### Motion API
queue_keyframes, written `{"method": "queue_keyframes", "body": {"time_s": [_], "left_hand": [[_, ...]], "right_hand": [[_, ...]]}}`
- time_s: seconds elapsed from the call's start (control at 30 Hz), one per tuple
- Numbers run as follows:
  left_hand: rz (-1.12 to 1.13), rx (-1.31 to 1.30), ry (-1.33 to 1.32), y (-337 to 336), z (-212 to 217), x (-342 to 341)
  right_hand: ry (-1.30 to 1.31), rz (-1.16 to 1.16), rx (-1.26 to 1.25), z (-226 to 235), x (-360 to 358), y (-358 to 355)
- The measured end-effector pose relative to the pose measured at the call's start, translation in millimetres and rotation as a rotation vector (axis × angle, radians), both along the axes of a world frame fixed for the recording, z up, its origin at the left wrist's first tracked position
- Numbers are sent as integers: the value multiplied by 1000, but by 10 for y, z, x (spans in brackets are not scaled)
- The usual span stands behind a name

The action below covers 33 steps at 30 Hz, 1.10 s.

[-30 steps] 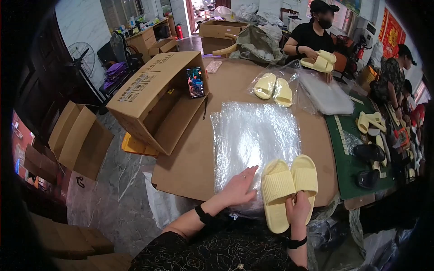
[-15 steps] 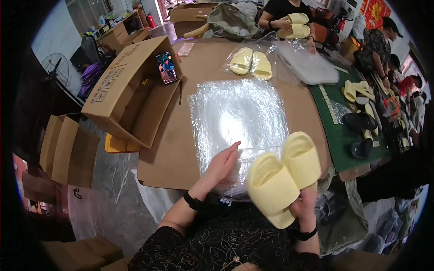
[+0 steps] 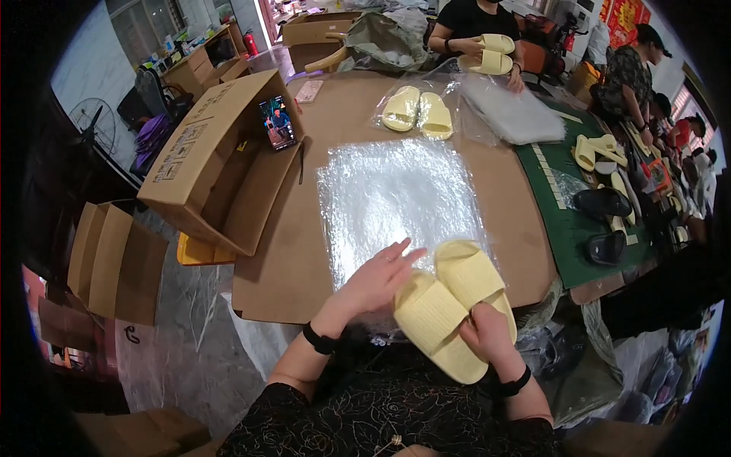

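My right hand (image 3: 489, 333) grips a pair of pale yellow slide slippers (image 3: 434, 308) side by side, its thumb and fingers closed at their inner edge. The slippers are tilted over the near edge of a stack of clear plastic bags (image 3: 400, 194) on the table. My left hand (image 3: 377, 278) hovers over the near part of the bags with fingers stretched out and apart. Its fingertips are close beside the left slipper; whether they touch it I cannot tell. A second yellow slipper pair (image 3: 419, 113) lies in clear plastic beyond the stack.
An open cardboard box (image 3: 205, 152) lies on its side at the table's left, a phone (image 3: 277, 122) propped in it. Across the table a co-worker (image 3: 476, 34) holds another yellow pair beside more clear bags (image 3: 514, 110). A green mat (image 3: 560, 221) with footwear is at right.
The slippers and my right hand have moved left and turned. My left hand has risen slightly to the right, its fingers spreading. The co-worker's slippers have dropped a little.
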<state>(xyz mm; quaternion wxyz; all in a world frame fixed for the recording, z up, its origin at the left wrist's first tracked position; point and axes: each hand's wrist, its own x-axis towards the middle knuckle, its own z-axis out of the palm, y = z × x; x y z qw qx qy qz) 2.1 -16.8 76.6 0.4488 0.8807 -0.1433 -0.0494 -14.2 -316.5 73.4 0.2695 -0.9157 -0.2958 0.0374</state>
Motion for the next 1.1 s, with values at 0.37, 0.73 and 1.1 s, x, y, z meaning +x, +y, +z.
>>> {"method": "queue_keyframes", "body": {"time_s": [0.37,0.73,1.1], "left_hand": [[-326,242,-396,-462,78,-340],[-437,171,-403,-453,279,-483],[90,250,-361,25,-171,-221]], "right_hand": [[-38,-171,26,-96,251,479],[-175,-346,71,-475,1218,1263],[45,-14,254,-275,450,597]]}}
